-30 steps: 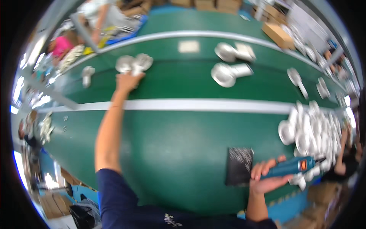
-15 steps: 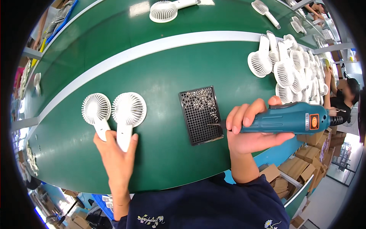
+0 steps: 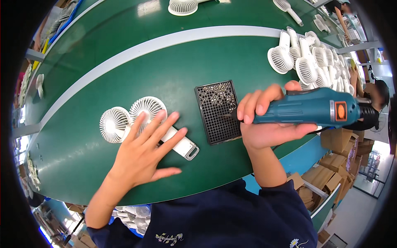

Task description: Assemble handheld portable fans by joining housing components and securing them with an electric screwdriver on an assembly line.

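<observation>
pressing two white fans [image 3: 132, 118] flat on our green belt [image 3: 82, 153], left hand [image 3: 142, 151] spread wide over their handles; right hand [image 3: 264, 124] gripping a blue driver [image 3: 306, 111], beside a black screw tray [image 3: 218, 111]; fan pile [image 3: 314, 62] far right.

This is a factory assembly line. A long green conveyor belt [image 3: 124, 74] with a pale stripe runs across the frame; a heap of identical white handheld fans [image 3: 314, 62] fills the upper right. Cardboard boxes [image 3: 343, 144] stack at the lower right, and another worker [image 3: 374, 93] stands at the right edge.
</observation>
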Available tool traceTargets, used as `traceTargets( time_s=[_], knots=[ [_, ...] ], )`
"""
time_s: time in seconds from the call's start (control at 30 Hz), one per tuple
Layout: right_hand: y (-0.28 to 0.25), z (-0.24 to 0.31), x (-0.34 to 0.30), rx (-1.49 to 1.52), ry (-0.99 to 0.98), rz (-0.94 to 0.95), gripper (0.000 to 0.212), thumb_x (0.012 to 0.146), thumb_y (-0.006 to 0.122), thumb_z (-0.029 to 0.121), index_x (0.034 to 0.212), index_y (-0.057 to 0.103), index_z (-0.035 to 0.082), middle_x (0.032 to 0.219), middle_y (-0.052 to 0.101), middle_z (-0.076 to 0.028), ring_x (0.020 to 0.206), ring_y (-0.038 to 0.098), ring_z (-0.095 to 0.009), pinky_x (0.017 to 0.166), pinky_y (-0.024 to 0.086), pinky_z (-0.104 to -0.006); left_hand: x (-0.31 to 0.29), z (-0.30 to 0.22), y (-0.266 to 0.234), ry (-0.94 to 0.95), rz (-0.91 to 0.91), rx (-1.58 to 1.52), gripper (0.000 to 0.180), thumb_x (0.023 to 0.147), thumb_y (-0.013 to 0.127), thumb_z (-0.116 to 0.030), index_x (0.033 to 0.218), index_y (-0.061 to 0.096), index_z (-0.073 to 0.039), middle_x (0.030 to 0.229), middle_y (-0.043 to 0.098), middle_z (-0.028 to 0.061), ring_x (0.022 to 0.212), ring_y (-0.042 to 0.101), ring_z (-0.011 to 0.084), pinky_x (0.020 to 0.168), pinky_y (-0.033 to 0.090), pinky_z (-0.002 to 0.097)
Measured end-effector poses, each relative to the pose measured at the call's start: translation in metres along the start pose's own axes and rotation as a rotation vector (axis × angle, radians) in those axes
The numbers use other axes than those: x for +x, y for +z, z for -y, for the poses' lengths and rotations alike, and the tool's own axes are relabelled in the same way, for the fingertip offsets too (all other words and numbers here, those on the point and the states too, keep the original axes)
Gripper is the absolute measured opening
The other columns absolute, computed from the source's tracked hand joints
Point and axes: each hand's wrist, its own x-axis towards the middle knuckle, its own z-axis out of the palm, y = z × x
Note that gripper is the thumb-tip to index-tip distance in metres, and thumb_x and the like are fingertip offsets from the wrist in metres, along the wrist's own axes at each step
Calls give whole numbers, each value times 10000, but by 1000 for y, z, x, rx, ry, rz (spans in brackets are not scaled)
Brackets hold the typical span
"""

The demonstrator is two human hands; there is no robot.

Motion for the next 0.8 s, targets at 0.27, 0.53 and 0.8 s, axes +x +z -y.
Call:
traceTargets(
  time_s=[0.27, 0.53, 0.8],
  knots=[
    [6, -21, 23, -32, -9, 211, 926, 783, 349, 881, 1357, 385, 155, 769, 534, -84, 548, 549, -200, 501, 489, -365, 11, -22, 32, -129, -110, -9, 812, 788, 624, -606, 1409, 477, -104, 1512, 367, 189, 1440, 282, 348, 1144, 147, 613],
    [15, -39, 21, -11, -5, -12, 987, 724, 306, 935, 1193, 396, 71, 628, 517, -104, 396, 447, -182, 385, 443, -301, 14, -45, 37, -252, -139, -120, 797, 777, 703, -498, 1403, 470, -63, 1516, 337, 220, 1440, 258, 392, 1143, 133, 608],
    [23, -16, 19, 45, 70, -13, 945, 747, 297, 922, 1301, 382, 162, 707, 519, -79, 470, 491, -190, 436, 452, -352, 26, -43, 28, -193, -429, -518, 553, 748, 752, -157, 1268, 583, -71, 1295, 513, 145, 1268, 436, 382, 1085, 292, 572]
  ],
)
